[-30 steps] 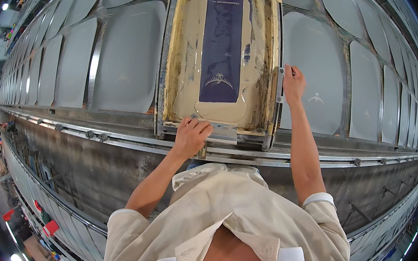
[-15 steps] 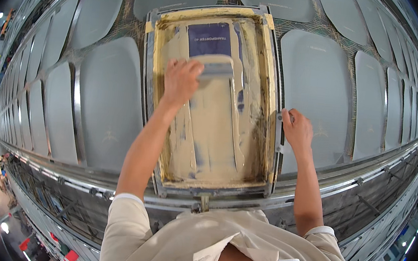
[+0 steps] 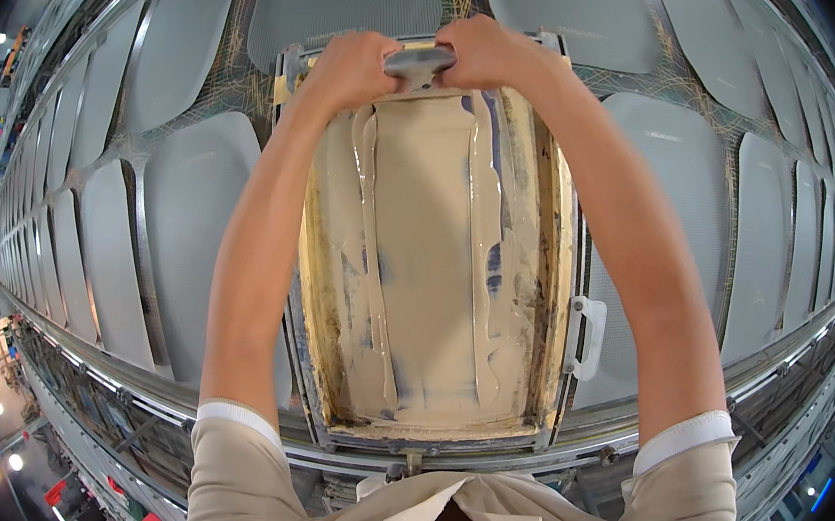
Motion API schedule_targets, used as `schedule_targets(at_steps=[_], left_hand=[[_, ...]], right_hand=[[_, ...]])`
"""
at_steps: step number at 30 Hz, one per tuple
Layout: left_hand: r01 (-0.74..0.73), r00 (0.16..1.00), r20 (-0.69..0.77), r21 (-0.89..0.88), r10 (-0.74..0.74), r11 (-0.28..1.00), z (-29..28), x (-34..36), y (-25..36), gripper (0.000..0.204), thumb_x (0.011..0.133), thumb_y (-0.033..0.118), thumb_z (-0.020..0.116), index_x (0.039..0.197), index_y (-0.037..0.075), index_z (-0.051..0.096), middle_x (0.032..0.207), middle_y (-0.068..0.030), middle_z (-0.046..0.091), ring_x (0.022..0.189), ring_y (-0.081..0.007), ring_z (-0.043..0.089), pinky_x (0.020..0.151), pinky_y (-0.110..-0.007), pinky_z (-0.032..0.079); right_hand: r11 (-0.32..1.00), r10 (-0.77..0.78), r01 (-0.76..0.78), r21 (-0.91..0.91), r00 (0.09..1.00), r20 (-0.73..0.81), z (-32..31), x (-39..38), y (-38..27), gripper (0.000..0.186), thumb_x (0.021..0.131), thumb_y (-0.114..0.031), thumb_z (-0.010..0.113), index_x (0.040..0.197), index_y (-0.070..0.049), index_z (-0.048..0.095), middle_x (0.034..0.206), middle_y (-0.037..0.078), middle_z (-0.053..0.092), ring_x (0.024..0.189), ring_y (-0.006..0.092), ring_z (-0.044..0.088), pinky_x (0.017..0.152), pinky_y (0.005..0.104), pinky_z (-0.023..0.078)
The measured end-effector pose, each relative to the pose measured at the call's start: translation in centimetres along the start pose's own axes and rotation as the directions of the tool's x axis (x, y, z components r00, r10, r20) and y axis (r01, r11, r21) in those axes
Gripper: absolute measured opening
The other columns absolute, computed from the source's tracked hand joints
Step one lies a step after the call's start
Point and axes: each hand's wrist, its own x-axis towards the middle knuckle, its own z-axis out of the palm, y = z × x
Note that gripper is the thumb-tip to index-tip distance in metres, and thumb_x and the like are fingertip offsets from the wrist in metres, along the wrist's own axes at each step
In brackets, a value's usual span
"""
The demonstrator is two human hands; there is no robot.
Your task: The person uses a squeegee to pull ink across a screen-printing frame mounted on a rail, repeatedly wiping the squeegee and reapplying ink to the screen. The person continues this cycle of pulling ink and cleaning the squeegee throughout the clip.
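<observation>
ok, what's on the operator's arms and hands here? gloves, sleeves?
No gloves: left hand and right hand are bare, forearms bare too. Short beige sleeves with white cuffs end above the elbows. No watch, rings or markings show.

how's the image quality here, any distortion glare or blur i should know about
Head view: strong fisheye, the long table rail bows and the corners go black; small lamps flare at the left rim; even overhead light puts a wet sheen on the beige paste in the screen frame; both hands, left hand and right hand, on the squeegee handle look sharp.
</observation>
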Motion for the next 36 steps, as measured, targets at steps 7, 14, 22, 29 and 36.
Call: schedule_targets(at_steps=[7, 14, 22, 29, 36], left_hand=[[-0.015, 1.0, -0.009, -0.063, 0.014, 0.998, 1.0, -1.7, 0.4, 0.034, 0.074, 0.028, 0.081, 0.101, 0.009, 0.073, 0.083, -0.0157, 0.07, 0.082, -0.0354, 0.067, 0.074, -0.045, 0.051], [-0.021, 1.0, -0.017, 0.031, 0.021, 0.999, 3.7, -12.8, 5.4, 0.031, 0.075, 0.031, 0.08, 0.101, 0.014, 0.075, 0.086, -0.0096, 0.072, 0.086, -0.0331, 0.068, 0.078, -0.044, 0.051], [-0.151, 0.987, -0.054, 0.007, 0.151, 0.988, 12.3, -34.6, 12.8, 0.015, 0.072, 0.018, 0.077, 0.085, 0.014, 0.071, 0.086, -0.0047, 0.068, 0.086, -0.0256, 0.065, 0.085, -0.043, 0.044], [-0.196, 0.959, -0.216, -0.035, 0.184, 0.98, 14.0, -40.4, 15.0, 0.022, 0.07, 0.015, 0.078, 0.092, 0.013, 0.074, 0.084, -0.0014, 0.068, 0.083, -0.0224, 0.065, 0.086, -0.039, 0.041], [-0.107, 0.993, -0.035, 0.071, 0.109, 0.992, 8.9, -29.6, 11.7, 0.015, 0.078, 0.021, 0.076, 0.092, 0.016, 0.072, 0.089, -0.0031, 0.069, 0.093, -0.0225, 0.067, 0.09, -0.042, 0.042]], right_hand=[[0.993, 0.033, -0.031, -0.114, 0.999, 0.012, 2.0, 0.2, -0.2, 0.034, 0.077, -0.031, 0.079, 0.097, -0.003, 0.073, 0.091, 0.018, 0.073, 0.088, 0.0373, 0.07, 0.079, 0.0452, 0.056], [0.991, 0.042, -0.039, -0.125, 0.999, 0.019, 7.1, -10.4, -4.5, 0.027, 0.078, -0.027, 0.078, 0.096, -0.007, 0.072, 0.09, 0.017, 0.072, 0.092, 0.0378, 0.069, 0.08, 0.0467, 0.055], [0.997, -0.035, 0.034, -0.075, 0.999, -0.023, 16.7, -31.6, -13.3, 0.018, 0.07, -0.011, 0.079, 0.084, -0.009, 0.069, 0.077, 0.013, 0.069, 0.078, 0.036, 0.068, 0.076, 0.0465, 0.054], [0.989, -0.139, 0.133, -0.064, 0.985, -0.104, 19.2, -36.7, -14.8, 0.018, 0.073, -0.019, 0.079, 0.082, -0.01, 0.066, 0.081, 0.011, 0.071, 0.077, 0.0316, 0.068, 0.083, 0.0412, 0.048], [0.994, -0.077, 0.075, -0.077, 0.997, -0.028, 12.8, -26.6, -11.0, 0.016, 0.076, -0.02, 0.078, 0.082, -0.01, 0.067, 0.078, 0.013, 0.069, 0.079, 0.0376, 0.068, 0.074, 0.0484, 0.054]])
